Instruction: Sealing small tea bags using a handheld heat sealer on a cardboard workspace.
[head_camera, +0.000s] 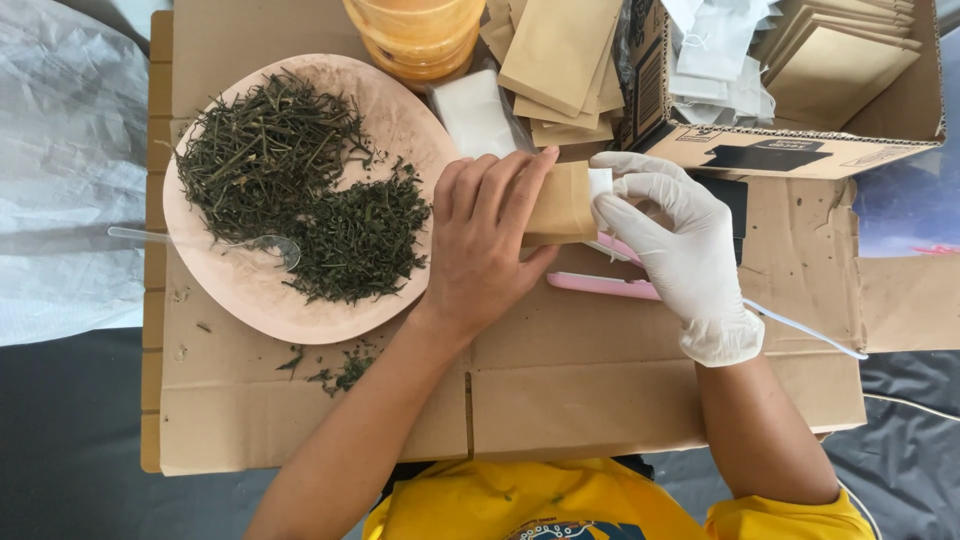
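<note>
Both hands meet on one brown pouch, over the cardboard surface (600, 400).
Plate (250, 300) of dried herbs (300, 190) sits left; left hand (485, 240) clasps the pouch (562, 205), long axis sideways; gloved right hand (680, 250) pinches a white sachet (600, 182) at its right-hand mouth.

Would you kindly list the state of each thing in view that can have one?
Brown paper pouch: held in both hands, white sachet sticking out of its end.
Left hand: bare, gripping the pouch.
Right hand: gloved, pinching the sachet.
Pink plate: heaped with dried herbs.
Cardboard box: open, holding pouches and sachets.
</note>
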